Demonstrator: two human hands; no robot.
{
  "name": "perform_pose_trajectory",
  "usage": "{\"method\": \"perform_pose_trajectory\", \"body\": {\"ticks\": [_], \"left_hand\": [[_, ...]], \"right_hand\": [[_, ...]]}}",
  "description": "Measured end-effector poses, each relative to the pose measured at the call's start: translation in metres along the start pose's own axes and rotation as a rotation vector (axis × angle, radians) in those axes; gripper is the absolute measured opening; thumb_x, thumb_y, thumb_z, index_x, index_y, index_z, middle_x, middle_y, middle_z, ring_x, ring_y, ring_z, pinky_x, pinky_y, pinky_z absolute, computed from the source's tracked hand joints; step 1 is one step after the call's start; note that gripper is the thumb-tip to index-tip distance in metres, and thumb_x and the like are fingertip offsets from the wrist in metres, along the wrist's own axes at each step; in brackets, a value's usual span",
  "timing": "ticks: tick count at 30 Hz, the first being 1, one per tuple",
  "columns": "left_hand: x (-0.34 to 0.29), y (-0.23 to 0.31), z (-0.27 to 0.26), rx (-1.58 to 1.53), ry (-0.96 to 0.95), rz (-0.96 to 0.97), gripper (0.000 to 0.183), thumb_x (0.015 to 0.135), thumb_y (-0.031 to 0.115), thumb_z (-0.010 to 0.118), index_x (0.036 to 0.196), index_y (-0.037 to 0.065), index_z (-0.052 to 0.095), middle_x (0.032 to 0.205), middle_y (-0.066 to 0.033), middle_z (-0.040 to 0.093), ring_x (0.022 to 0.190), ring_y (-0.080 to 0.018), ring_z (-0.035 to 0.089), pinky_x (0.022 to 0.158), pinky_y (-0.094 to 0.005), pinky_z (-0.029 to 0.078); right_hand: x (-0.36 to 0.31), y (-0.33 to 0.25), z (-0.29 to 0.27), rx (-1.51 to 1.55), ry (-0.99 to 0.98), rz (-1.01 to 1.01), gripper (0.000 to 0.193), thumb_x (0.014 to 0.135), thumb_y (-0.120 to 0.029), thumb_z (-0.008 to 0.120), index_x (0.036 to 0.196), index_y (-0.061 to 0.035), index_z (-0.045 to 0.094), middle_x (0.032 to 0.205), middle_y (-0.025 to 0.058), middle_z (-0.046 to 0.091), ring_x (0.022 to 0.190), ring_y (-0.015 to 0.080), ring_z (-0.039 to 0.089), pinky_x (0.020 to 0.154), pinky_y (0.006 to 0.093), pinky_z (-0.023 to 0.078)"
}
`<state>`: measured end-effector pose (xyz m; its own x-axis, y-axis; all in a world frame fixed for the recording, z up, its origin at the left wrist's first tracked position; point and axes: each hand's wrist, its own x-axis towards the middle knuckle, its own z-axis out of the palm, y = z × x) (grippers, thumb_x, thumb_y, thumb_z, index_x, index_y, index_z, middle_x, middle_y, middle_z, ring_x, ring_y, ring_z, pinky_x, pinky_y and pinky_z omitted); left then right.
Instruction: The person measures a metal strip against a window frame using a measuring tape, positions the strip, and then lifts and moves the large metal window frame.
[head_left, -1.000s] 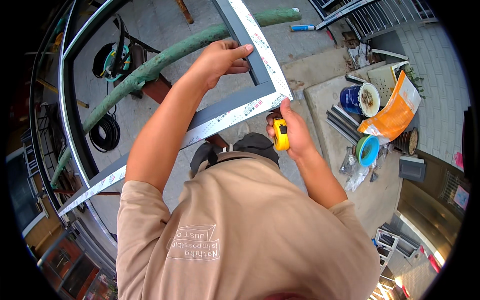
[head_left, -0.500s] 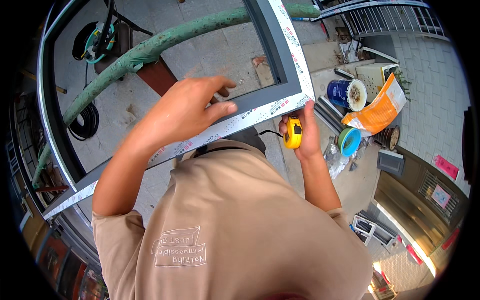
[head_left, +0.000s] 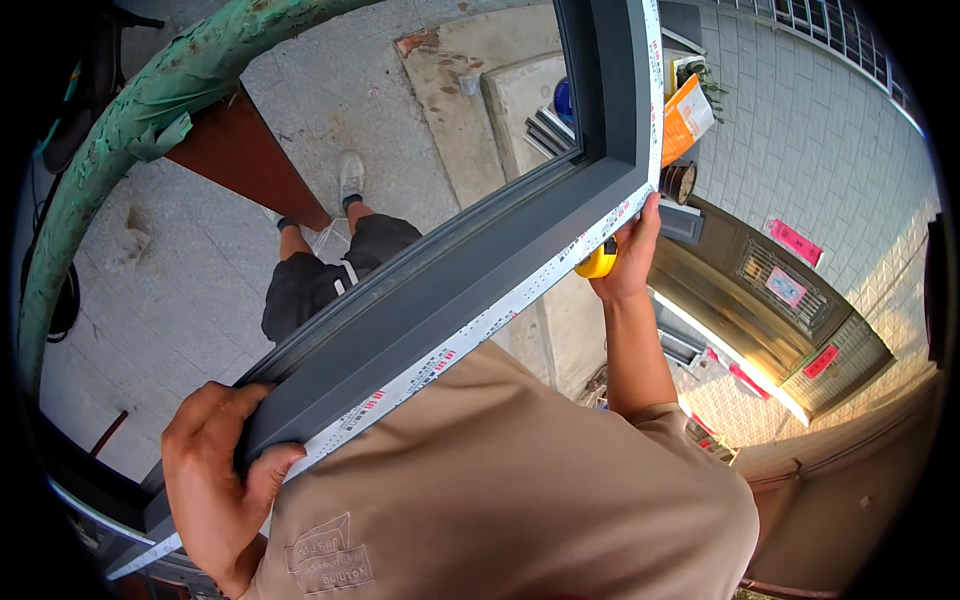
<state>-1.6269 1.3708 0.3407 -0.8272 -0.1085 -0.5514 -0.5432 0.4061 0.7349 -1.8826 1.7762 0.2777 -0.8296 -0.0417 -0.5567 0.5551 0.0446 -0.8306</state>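
Observation:
A dark grey window frame [head_left: 470,270] slants across in front of my body, its outer edge covered with printed white film. My left hand [head_left: 215,470] is wrapped round the near bar toward the lower left, thumb on the film side and fingers over the inner edge. At the right corner, my right hand [head_left: 632,255] holds a yellow tape measure [head_left: 598,260] beneath the bar. Its thumb presses up by the film-covered corner. Part of the tape measure is hidden by the frame and my fingers.
A thick pipe wrapped in torn green material [head_left: 110,140] curves across the left, with a reddish-brown board [head_left: 255,155] under it. Beyond the frame's right side are an orange bag [head_left: 686,118], a blue bucket [head_left: 563,100] and grey profile lengths [head_left: 548,133]. A tiled wall [head_left: 790,120] stands at right.
My left hand has moved down and left and now grips the near bar. The frame appears closer and tilted, its inner face showing more. The right hand stays by the corner with the tape measure.

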Motion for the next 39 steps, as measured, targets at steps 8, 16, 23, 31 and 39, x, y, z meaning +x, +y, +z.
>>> {"method": "perform_pose_trajectory", "body": {"ticks": [8, 16, 23, 31, 39], "left_hand": [[-0.001, -0.001, 0.003, -0.002, 0.017, 0.012, 0.06, 0.069, 0.033, 0.093, 0.111, -0.005, 0.072, 0.093, -0.0205, 0.064, 0.085, -0.0414, 0.065, 0.077, -0.0482, 0.052], [-0.001, 0.015, -0.015, 0.043, -0.132, -0.025, 0.041, 0.098, 0.029, 0.08, 0.124, 0.0, 0.071, 0.116, -0.0213, 0.074, 0.102, -0.0381, 0.07, 0.09, -0.0513, 0.054], [-0.004, 0.006, 0.01, 0.044, 0.043, -0.039, 0.062, 0.074, 0.039, 0.089, 0.11, -0.007, 0.068, 0.093, -0.0197, 0.062, 0.086, -0.043, 0.063, 0.075, -0.0456, 0.05], [-0.01, 0.012, 0.01, 0.197, 0.054, 0.029, 0.058, 0.085, 0.04, 0.083, 0.115, -0.007, 0.071, 0.094, -0.0213, 0.064, 0.085, -0.0445, 0.064, 0.076, -0.0488, 0.051], [-0.013, 0.018, 0.009, 0.215, 0.108, 0.055, 0.053, 0.092, 0.042, 0.076, 0.114, -0.006, 0.072, 0.091, -0.0216, 0.064, 0.081, -0.044, 0.063, 0.074, -0.0488, 0.05]], "right_hand": [[0.002, 0.005, -0.008, 0.043, -0.014, -0.038, 0.062, 0.111, -0.065, 0.044, 0.132, -0.011, 0.064, 0.117, 0.0062, 0.077, 0.104, 0.0209, 0.076, 0.092, 0.0382, 0.062], [0.003, 0.006, 0.003, 0.019, 0.002, -0.054, 0.062, 0.111, -0.066, 0.044, 0.129, -0.0106, 0.065, 0.115, 0.0064, 0.077, 0.101, 0.02, 0.076, 0.088, 0.0366, 0.063], [0.003, 0.007, -0.001, 0.01, 0.014, -0.085, 0.062, 0.112, -0.064, 0.042, 0.13, -0.0095, 0.065, 0.115, 0.0069, 0.077, 0.102, 0.0202, 0.076, 0.091, 0.0372, 0.062], [-0.002, 0.0, 0.013, 0.012, -0.025, -0.07, 0.06, 0.112, -0.063, 0.043, 0.134, -0.0103, 0.062, 0.119, 0.0074, 0.076, 0.108, 0.0214, 0.075, 0.095, 0.0383, 0.06], [-0.001, 0.003, 0.015, 0.021, -0.11, -0.085, 0.063, 0.111, -0.065, 0.043, 0.139, -0.0109, 0.06, 0.126, 0.0072, 0.073, 0.114, 0.0225, 0.073, 0.1, 0.0396, 0.059]]}}
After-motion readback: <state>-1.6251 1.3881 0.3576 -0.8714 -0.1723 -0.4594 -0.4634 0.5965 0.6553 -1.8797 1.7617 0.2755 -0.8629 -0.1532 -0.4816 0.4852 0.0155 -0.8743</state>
